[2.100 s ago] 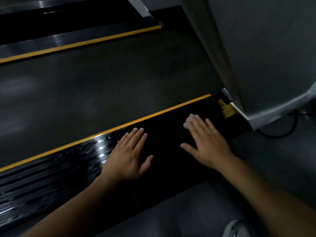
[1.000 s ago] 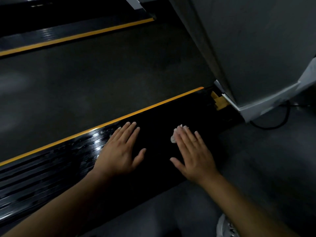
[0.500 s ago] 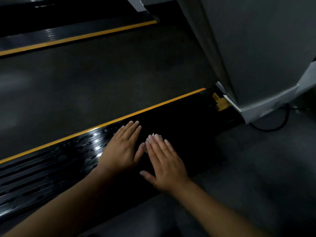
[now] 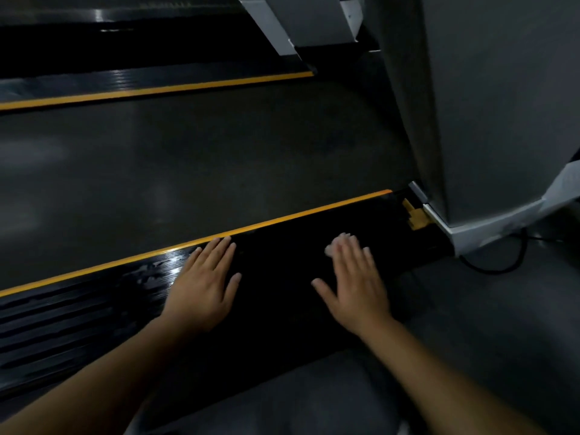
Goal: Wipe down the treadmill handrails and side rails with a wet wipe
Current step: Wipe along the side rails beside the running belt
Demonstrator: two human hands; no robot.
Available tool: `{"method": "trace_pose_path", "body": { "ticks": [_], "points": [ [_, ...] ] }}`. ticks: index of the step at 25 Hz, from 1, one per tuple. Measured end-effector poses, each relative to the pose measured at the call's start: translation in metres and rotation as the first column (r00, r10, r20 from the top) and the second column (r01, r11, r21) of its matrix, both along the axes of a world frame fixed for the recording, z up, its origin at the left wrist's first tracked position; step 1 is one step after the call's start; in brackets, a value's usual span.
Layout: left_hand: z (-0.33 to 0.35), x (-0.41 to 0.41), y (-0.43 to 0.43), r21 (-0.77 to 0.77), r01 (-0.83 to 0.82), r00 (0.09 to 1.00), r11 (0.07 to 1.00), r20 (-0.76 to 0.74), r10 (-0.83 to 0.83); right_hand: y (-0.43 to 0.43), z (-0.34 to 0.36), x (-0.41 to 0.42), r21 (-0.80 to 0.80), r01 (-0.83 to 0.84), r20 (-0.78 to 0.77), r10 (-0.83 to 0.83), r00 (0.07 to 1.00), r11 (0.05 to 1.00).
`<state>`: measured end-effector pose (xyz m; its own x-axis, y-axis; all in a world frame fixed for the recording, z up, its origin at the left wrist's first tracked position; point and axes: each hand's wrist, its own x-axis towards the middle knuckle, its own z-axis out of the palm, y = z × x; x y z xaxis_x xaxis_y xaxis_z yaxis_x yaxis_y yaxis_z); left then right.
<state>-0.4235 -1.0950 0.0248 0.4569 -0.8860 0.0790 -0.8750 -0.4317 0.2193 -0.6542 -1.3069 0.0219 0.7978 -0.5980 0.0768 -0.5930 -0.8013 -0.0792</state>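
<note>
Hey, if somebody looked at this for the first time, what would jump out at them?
Two bare hands pressed flat on the near black side rail: the left hand planted, the right hand blurred, with a white wipe peeking out at its fingertips. Next, the bright yellow stripe along the rail's inner edge beside the dark belt, and the grey upright at far right.
</note>
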Motion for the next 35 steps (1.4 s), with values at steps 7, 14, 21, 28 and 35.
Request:
{"method": "trace_pose_path", "body": {
  "ticks": [7,14,21,28,35],
  "points": [
    [0.002,-0.002,-0.003,0.036,-0.014,1.0,0.999,0.003,0.014,-0.02,0.003,-0.005,-0.014,-0.087,-0.06,0.086,0.995,0.996],
    [0.004,-0.004,-0.004,0.035,-0.016,1.0,0.999,-0.012,0.016,-0.024,0.013,0.008,0.087,0.058,-0.095,-0.05,0.994,0.994],
    [0.005,-0.004,-0.003,0.035,-0.015,1.0,0.999,-0.01,0.015,-0.046,0.017,0.013,0.071,-0.053,-0.144,0.063,0.988,0.996],
    [0.002,-0.003,-0.003,0.046,-0.015,1.0,0.999,-0.006,0.015,-0.054,0.044,0.057,0.272,0.14,-0.247,-0.071,0.966,0.952],
    [0.006,-0.003,-0.003,0.04,0.001,1.0,0.999,-0.024,0.0,-0.055,0.043,0.062,0.224,-0.056,-0.254,0.113,0.96,0.973]
  ]
}}
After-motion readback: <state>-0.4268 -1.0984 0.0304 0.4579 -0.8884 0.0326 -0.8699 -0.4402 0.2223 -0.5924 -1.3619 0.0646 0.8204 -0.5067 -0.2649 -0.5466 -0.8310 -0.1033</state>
